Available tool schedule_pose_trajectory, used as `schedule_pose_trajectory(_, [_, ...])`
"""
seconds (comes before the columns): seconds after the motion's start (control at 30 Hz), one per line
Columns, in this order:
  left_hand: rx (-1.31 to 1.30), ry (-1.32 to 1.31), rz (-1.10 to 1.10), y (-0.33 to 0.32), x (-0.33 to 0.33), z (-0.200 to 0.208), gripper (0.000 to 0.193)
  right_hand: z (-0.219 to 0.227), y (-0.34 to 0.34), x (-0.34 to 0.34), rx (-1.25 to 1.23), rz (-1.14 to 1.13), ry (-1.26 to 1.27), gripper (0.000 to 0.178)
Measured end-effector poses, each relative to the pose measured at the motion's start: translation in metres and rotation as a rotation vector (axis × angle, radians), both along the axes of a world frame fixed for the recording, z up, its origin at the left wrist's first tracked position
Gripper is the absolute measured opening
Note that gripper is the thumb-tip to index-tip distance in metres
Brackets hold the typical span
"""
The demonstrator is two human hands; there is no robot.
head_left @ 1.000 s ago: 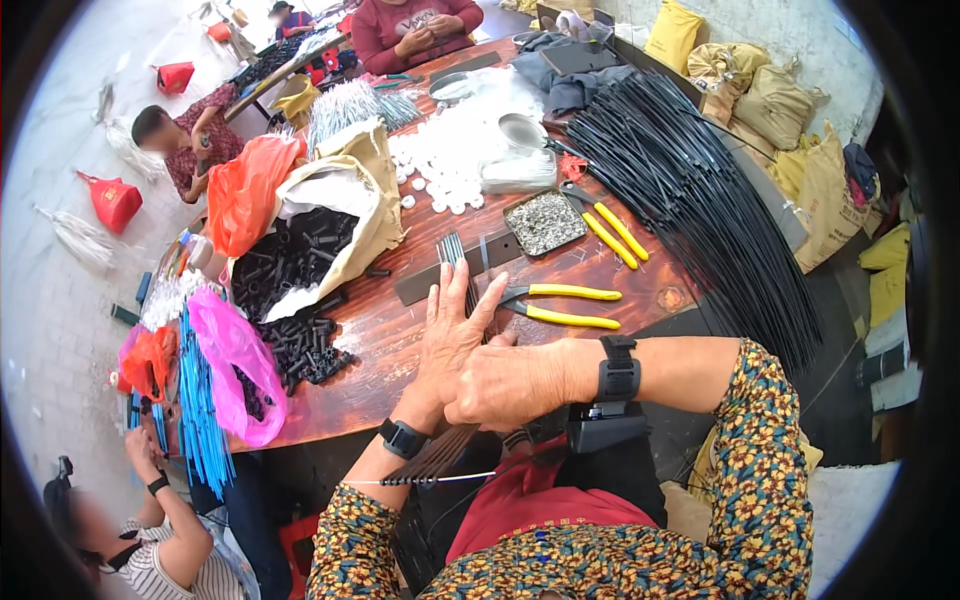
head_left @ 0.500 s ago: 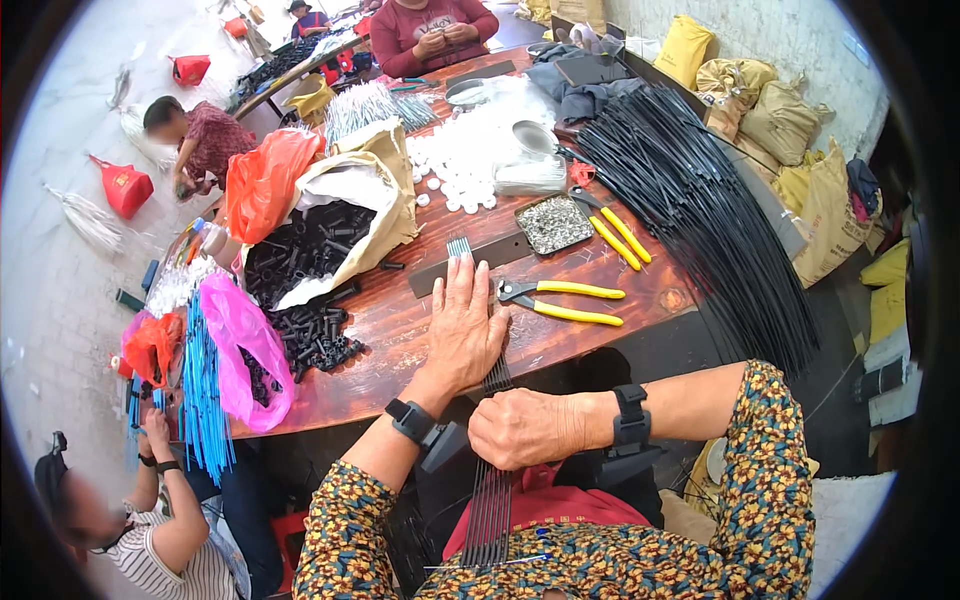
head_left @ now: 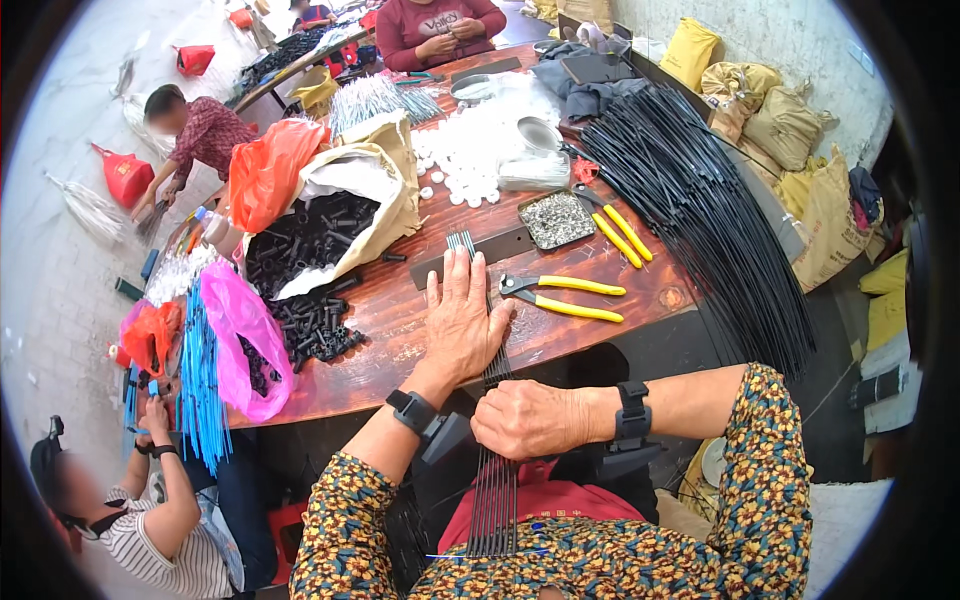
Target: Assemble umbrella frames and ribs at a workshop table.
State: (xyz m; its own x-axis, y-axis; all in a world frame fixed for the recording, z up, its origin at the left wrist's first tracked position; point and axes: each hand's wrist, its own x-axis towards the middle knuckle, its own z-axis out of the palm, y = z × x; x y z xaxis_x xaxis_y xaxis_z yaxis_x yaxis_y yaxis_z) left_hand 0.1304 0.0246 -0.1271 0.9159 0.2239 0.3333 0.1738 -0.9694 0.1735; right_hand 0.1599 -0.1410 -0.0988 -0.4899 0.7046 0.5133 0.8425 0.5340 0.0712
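Two hands on one bundle of thin black rods

Two bare hands work at the near edge of a reddish wooden table (head_left: pixel 400 340). One left hand (head_left: pixel 462 320) lies flat and spread wide, palm down, pressing a bundle of thin black rods (head_left: pixel 493 500) against the tabletop. One right hand (head_left: pixel 527 420) is closed in a fist around the same bundle, just off the table edge, above the lap. The bundle runs from under the left palm, where its far tips poke out beyond the fingers, back through the right fist and down over a red cloth on the lap. Each wrist wears one black band, two in all.

Just right of the left hand lie two pairs of yellow-handled pliers: one pair (head_left: pixel 565 297) beside the fingers, a second pair (head_left: pixel 620 230) farther back. One small metal tray (head_left: pixel 558 219) of tiny grey parts sits between them and a heap of white caps (head_left: pixel 475 150). One large heap of long black rods (head_left: pixel 700 210) fans across the right side. One tan sack (head_left: pixel 330 220) spills short black pieces at the left, beside one orange bag (head_left: pixel 265 170) and one pink bag (head_left: pixel 240 330).

Three other people are in view: one seated across the table, two at the left.
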Motion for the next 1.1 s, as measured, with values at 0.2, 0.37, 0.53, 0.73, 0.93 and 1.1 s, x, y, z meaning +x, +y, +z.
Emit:
schedule_pose_trajectory(0.2, [0.002, -0.027, -0.026, 0.0, -0.002, 0.001, 0.074, 0.005, 0.004, 0.002, -0.123, -0.075, 0.158, 0.014])
schedule_pose_trajectory(0.37, [-0.027, -0.044, -0.043, 0.0, -0.001, 0.001, 0.075, 0.019, 0.012, 0.018, -0.338, -0.042, 0.22, 0.014])
schedule_pose_trajectory(0.53, [-0.018, -0.07, -0.024, 0.002, -0.002, -0.001, 0.074, 0.028, 0.019, 0.024, -0.366, 0.004, 0.148, 0.015])
schedule_pose_trajectory(0.73, [-0.022, -0.096, -0.05, 0.005, -0.001, -0.004, 0.07, 0.031, 0.025, 0.038, -0.445, 0.015, 0.266, 0.012])
schedule_pose_trajectory(0.93, [-0.009, -0.116, -0.049, 0.01, 0.0, -0.011, 0.069, 0.035, 0.03, 0.042, -0.444, 0.049, 0.36, 0.02])
schedule_pose_trajectory(1.1, [-0.032, -0.132, -0.042, 0.009, 0.001, -0.012, 0.069, 0.041, 0.028, 0.049, -0.571, 0.006, 0.413, 0.025])
